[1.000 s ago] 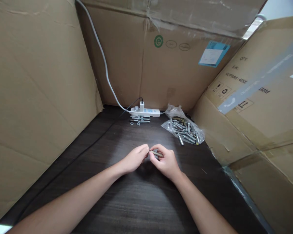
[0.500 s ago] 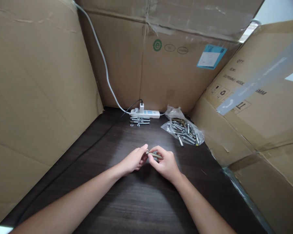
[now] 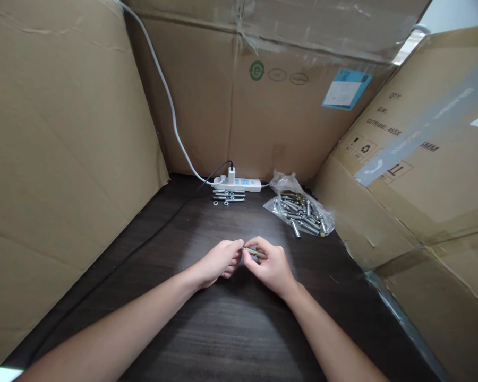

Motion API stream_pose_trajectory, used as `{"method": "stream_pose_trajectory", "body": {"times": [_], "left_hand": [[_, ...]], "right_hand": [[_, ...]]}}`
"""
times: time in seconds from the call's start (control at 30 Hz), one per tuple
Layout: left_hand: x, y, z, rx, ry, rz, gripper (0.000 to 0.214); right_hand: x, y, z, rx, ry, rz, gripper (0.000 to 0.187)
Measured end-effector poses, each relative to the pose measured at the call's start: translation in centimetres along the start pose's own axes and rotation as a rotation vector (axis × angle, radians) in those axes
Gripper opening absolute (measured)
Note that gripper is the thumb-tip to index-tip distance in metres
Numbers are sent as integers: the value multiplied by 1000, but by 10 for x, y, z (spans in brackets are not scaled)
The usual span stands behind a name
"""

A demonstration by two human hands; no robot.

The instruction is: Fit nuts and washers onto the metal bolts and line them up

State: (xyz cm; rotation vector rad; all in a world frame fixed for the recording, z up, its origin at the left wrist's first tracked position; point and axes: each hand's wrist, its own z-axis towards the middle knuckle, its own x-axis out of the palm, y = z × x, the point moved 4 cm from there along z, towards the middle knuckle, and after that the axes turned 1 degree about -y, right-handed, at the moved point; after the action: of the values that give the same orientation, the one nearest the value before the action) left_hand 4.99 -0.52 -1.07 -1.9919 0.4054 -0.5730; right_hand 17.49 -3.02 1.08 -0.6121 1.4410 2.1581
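Between my two hands, above the dark table, an expansion bolt (image 3: 255, 252) with a yellowish metal sleeve lies nearly level. My right hand (image 3: 271, 266) is closed around the sleeve, pinching it between thumb and fingers. At the bolt's left end, the thumb and curled fingers of my left hand (image 3: 222, 262) are pressed together over the nut, which they now mostly hide. Beyond my hands, several long bolts (image 3: 234, 200) lie side by side, with loose nuts and washers (image 3: 226, 203) on and in front of them.
A clear plastic bag (image 3: 276, 208) of metal expansion bolts (image 3: 302, 215) lies open at the back right. Behind the long bolts stands a white power strip (image 3: 242, 184) with a charger and cables. Cardboard walls (image 3: 199, 106) enclose the table (image 3: 223, 339) on the left, back and right.
My left thumb has come down over the nut at the bolt's end, and the left fingers have closed. My right hand keeps its hold almost unmoved.
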Motion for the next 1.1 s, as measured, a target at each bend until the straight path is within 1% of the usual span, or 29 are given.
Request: {"method": "stream_pose_trajectory", "body": {"times": [0.13, 0.27, 0.33, 0.43, 0.5, 0.67, 0.77, 0.97, 1.1], "left_hand": [[-1, 1, -1, -86, -4, -67, 48], [-4, -1, 0, -85, 2, -123, 48], [-5, -2, 0, -91, 31, -155, 43], [-2, -2, 0, -98, 118, -208, 31], [0, -2, -1, -92, 161, -247, 24], [-1, 0, 0, -123, 133, -299, 23], [-1, 1, 1, -107, 147, -309, 22], [-1, 1, 2, -54, 132, -328, 22], [-4, -2, 2, 31, 40, -319, 21]], "right_hand": [[-1, 1, -1, -6, -15, -6, 12], [-3, 0, -1, -9, -35, -20, 13], [-3, 0, -1, -3, -50, -14, 13], [-5, 0, -1, 17, -92, 36, 14], [-5, 1, 0, 22, -93, 63, 16], [-1, 4, 2, -15, 60, -3, 20], [-2, 3, 2, 13, 58, -1, 21], [-2, 1, 1, 46, 60, 48, 22], [-2, 2, 2, 41, 71, 63, 16]]}}
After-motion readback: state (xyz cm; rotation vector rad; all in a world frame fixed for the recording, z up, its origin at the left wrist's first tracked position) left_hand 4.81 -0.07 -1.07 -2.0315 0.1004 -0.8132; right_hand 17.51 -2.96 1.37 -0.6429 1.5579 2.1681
